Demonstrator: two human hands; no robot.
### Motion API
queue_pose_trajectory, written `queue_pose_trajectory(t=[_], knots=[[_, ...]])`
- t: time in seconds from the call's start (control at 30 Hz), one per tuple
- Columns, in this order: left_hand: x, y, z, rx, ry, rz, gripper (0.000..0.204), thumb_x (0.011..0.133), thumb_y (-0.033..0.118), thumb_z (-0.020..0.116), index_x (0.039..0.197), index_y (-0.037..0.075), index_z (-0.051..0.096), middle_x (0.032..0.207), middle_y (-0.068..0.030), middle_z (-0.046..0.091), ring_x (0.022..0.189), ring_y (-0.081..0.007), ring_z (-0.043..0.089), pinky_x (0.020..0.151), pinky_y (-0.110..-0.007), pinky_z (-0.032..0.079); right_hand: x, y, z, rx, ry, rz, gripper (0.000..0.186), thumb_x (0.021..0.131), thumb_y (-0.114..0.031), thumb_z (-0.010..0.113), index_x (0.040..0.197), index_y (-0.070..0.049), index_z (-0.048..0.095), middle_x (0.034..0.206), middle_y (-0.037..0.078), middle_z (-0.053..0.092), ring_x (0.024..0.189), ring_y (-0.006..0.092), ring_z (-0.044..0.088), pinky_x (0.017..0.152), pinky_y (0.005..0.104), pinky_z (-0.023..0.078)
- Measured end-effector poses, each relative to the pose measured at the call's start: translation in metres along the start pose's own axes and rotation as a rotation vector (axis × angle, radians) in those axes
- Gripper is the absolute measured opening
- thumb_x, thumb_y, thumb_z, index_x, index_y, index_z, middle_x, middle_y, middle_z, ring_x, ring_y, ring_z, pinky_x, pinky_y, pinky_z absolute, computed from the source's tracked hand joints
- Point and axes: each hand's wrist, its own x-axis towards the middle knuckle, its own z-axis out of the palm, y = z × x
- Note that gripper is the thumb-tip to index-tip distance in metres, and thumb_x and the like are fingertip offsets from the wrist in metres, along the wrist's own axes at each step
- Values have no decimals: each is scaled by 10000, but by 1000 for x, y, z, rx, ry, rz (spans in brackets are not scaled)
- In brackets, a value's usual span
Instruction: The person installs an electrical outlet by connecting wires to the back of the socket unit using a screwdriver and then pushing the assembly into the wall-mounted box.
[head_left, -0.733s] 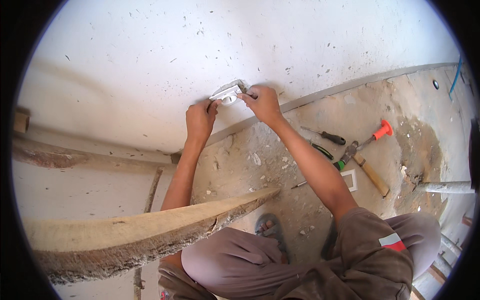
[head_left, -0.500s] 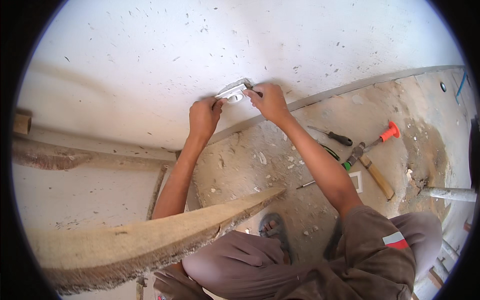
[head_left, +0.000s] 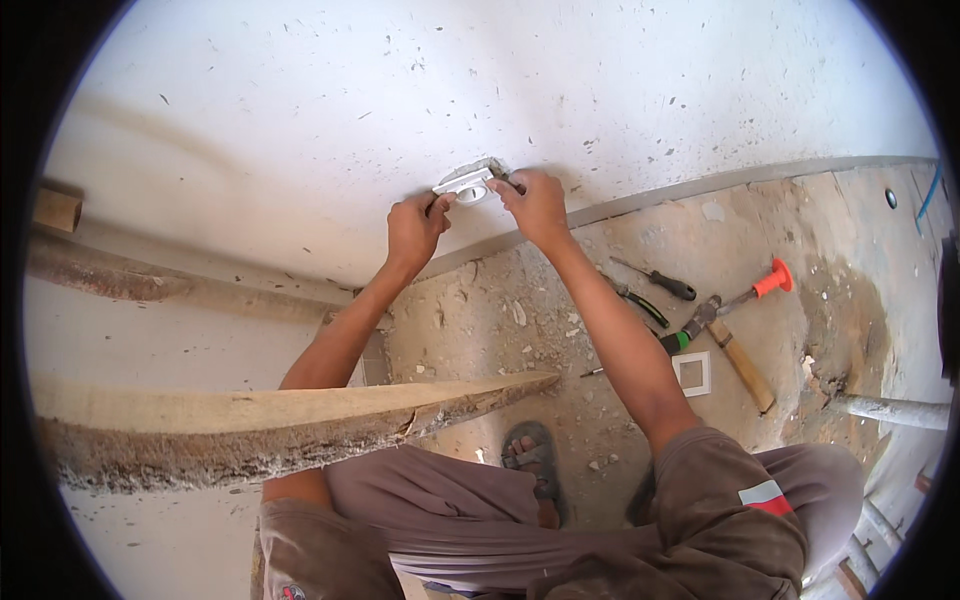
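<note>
A white wall socket (head_left: 472, 191) with a round face sits at a rough cutout (head_left: 482, 163) low in the speckled white wall. My left hand (head_left: 416, 228) pinches its left edge between thumb and fingers. At its right edge, my right hand (head_left: 535, 205) grips with the thumb on the front, its other fingers curled toward the wall. The socket's back is hidden. On the floor right of my right forearm lies a white square cover frame (head_left: 692, 374), apart from the socket.
Beside my right arm lie a black-handled screwdriver (head_left: 672, 285), pliers (head_left: 645, 305), a wooden-handled hammer (head_left: 742, 365) and a chisel with an orange guard (head_left: 774, 279). A rough timber plank (head_left: 290, 430) crosses above my left arm. Rubble bits litter the floor.
My view has shifted and turned slightly, so the plank lies flatter and the cover frame shows more fully. Both hands stay on the socket, with little visible movement.
</note>
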Motion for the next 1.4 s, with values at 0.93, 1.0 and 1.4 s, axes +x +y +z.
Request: queue_pose_trajectory(t=[0.93, 1.0, 1.4], knots=[[0, -5, -3, 125, 62, 114, 361, 929, 348, 649, 752, 36, 692, 643, -97, 678, 544, -266, 632, 548, -383, 474, 3, -10, -4, -63, -1, -139, 252, 835, -221, 733, 708, -23, 642, 656, 149, 613, 618, 315, 601, 606, 416, 454], [1, -1, -4, 167, 63, 118, 372, 928, 358, 648, 756, 32, 693, 645, -103, 678, 547, -270, 633, 548, -384, 475, 1, -7, 0, -1, 57, -136, 213, 845, -200, 731, 767, -16, 657, 665, 139, 633, 603, 271, 607, 600, 378, 466], [-7, -6, -8, -129, -19, -15, 541, 945, 491, 603, 813, -19, 724, 689, -116, 699, 601, -186, 662, 620, -313, 526, -22, 0, 4, 199, 54, -228, 155, 907, -129, 675, 992, 0, 684, 874, 136, 705, 745, 221, 678, 695, 312, 522]])
